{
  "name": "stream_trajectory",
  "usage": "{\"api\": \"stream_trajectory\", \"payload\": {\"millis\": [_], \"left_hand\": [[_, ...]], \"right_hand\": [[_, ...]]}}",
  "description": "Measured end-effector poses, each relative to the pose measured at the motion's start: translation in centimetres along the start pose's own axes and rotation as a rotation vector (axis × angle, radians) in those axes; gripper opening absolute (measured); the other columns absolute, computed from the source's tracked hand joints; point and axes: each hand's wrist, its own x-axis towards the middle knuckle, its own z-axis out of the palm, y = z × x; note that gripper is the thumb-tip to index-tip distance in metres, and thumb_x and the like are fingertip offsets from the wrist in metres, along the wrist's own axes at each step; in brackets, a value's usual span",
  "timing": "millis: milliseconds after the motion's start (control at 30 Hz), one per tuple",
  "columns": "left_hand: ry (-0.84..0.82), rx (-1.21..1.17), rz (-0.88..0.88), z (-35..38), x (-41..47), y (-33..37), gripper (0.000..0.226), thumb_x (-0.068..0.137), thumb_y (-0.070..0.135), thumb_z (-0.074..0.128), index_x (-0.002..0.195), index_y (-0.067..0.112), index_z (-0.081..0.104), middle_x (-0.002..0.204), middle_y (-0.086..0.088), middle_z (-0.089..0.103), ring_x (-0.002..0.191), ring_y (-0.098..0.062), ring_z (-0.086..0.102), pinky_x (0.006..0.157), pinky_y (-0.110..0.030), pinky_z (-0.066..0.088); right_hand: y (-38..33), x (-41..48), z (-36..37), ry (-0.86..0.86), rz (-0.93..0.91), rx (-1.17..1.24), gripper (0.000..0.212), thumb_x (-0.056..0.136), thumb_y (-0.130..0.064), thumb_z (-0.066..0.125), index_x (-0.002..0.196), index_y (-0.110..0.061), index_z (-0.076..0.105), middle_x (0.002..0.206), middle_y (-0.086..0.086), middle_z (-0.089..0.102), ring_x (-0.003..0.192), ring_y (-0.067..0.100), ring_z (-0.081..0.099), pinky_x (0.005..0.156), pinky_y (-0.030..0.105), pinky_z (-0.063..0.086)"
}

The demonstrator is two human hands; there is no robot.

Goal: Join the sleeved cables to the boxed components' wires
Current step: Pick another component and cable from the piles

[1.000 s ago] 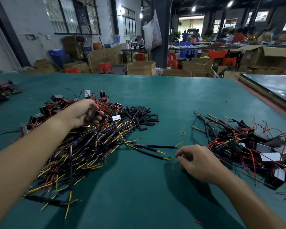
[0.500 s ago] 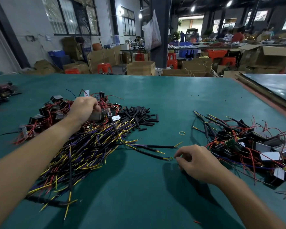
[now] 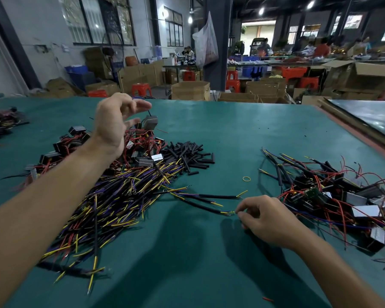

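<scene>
My left hand [image 3: 111, 123] is raised above the far left pile and pinches the thin wire of a small grey boxed component [image 3: 151, 122], which dangles just right of my fingers. Below it lie more boxed components [image 3: 72, 141] with red wires. A big heap of sleeved cables [image 3: 120, 196] with yellow and purple ends spreads toward me. My right hand [image 3: 267, 218] rests on the green mat and pinches the stripped end of one black sleeved cable [image 3: 205, 207] that sticks out of the heap.
Short black tube pieces [image 3: 187, 154] lie behind the heap. At the right is a tangle of boxes and cables [image 3: 331, 196]. A yellow rubber band [image 3: 246, 178] lies on the green table [image 3: 187, 263]. Another wire pile [image 3: 0, 123] sits far left.
My left hand has lifted up and away from the component pile, pulling one boxed component out by its wire. My right hand stays on the cable end.
</scene>
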Motion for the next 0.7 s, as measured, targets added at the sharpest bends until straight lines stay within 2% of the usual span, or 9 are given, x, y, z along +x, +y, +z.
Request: {"api": "stream_trajectory", "payload": {"millis": [100, 167, 233, 300, 367, 467, 533, 567, 700], "left_hand": [[-0.086, 0.102, -0.035, -0.1, -0.5, -0.7, 0.018, 0.07, 0.016, 0.04, 0.053, 0.011, 0.038, 0.066, -0.006, 0.064, 0.078, -0.021, 0.063, 0.083, -0.037, 0.049], [-0.221, 0.21, -0.185, -0.5, -0.9, -1.8, 0.017, 0.067, 0.014, 0.04, 0.051, 0.009, 0.037, 0.058, -0.009, 0.061, 0.065, -0.025, 0.059, 0.075, -0.039, 0.051], [-0.321, 0.394, -0.34, -1.1, -1.1, -3.0, 0.026, 0.074, 0.012, 0.039, 0.049, 0.007, 0.044, 0.059, -0.013, 0.064, 0.057, -0.025, 0.057, 0.065, -0.035, 0.05], [-0.259, 0.514, -0.404, -1.4, -0.7, -4.3, 0.036, 0.081, 0.024, 0.043, 0.053, 0.004, 0.055, 0.061, -0.016, 0.066, 0.048, -0.024, 0.056, 0.05, -0.027, 0.048], [-0.099, 0.616, -0.383, -1.7, 0.1, -5.3, 0.04, 0.086, 0.032, 0.047, 0.064, 0.002, 0.062, 0.064, -0.014, 0.07, 0.043, -0.022, 0.056, 0.044, -0.024, 0.045], [-0.03, 0.863, -0.313, -1.9, 1.3, -6.9, 0.029, 0.087, 0.032, 0.052, 0.079, 0.007, 0.066, 0.07, -0.006, 0.073, 0.052, -0.023, 0.064, 0.053, -0.033, 0.055], [-0.031, 0.953, -0.307, -1.5, 1.7, -7.7, 0.038, 0.082, 0.038, 0.055, 0.08, 0.003, 0.068, 0.074, -0.01, 0.073, 0.063, -0.026, 0.067, 0.07, -0.04, 0.059], [-0.023, 0.975, -0.309, -1.2, 1.9, -8.1, 0.044, 0.078, 0.042, 0.055, 0.08, 0.0, 0.069, 0.076, -0.012, 0.073, 0.065, -0.026, 0.067, 0.073, -0.039, 0.057], [0.011, 1.071, -0.354, 0.8, 2.6, -8.9, 0.06, 0.068, 0.063, 0.053, 0.074, 0.006, 0.069, 0.071, -0.004, 0.07, 0.068, -0.023, 0.065, 0.06, -0.027, 0.045]], "right_hand": [[0.0, -0.1, -0.1, -0.01, 0.004, 0.004, 0.013, 0.091, -0.03, 0.057, 0.079, -0.031, 0.063, 0.064, -0.021, 0.068, 0.056, -0.002, 0.056, 0.06, 0.023, 0.046], [0.0, -0.1, -0.1, -0.012, 0.004, 0.006, 0.014, 0.091, -0.03, 0.057, 0.079, -0.031, 0.063, 0.064, -0.021, 0.068, 0.055, -0.002, 0.056, 0.06, 0.023, 0.046], [-0.1, -0.2, -0.2, -0.011, -0.004, 0.002, 0.015, 0.091, -0.029, 0.056, 0.077, -0.031, 0.062, 0.064, -0.021, 0.068, 0.055, -0.002, 0.056, 0.058, 0.022, 0.045], [-0.1, -0.2, -0.2, -0.009, -0.01, -0.003, 0.015, 0.091, -0.029, 0.056, 0.077, -0.031, 0.062, 0.065, -0.021, 0.068, 0.055, -0.001, 0.057, 0.058, 0.021, 0.044], [-0.2, -0.1, -0.2, -0.006, -0.013, -0.011, 0.016, 0.09, -0.029, 0.056, 0.075, -0.032, 0.061, 0.064, -0.021, 0.068, 0.057, 0.0, 0.057, 0.061, 0.022, 0.046], [-0.1, -0.1, -0.1, -0.002, -0.012, -0.023, 0.017, 0.089, -0.03, 0.056, 0.073, -0.033, 0.059, 0.064, -0.021, 0.067, 0.058, 0.001, 0.056, 0.064, 0.023, 0.048], [-0.1, -0.1, -0.1, -0.003, -0.015, -0.024, 0.018, 0.089, -0.03, 0.056, 0.072, -0.034, 0.059, 0.064, -0.021, 0.067, 0.057, 0.001, 0.056, 0.063, 0.023, 0.047], [0.0, -0.1, -0.1, -0.002, -0.018, -0.028, 0.018, 0.089, -0.031, 0.056, 0.071, -0.034, 0.058, 0.065, -0.022, 0.067, 0.058, 0.0, 0.056, 0.062, 0.022, 0.047], [0.0, 0.0, -0.1, 0.0, -0.018, -0.022, 0.018, 0.09, -0.032, 0.057, 0.072, -0.035, 0.059, 0.066, -0.022, 0.067, 0.058, 0.001, 0.058, 0.063, 0.024, 0.05]]}}
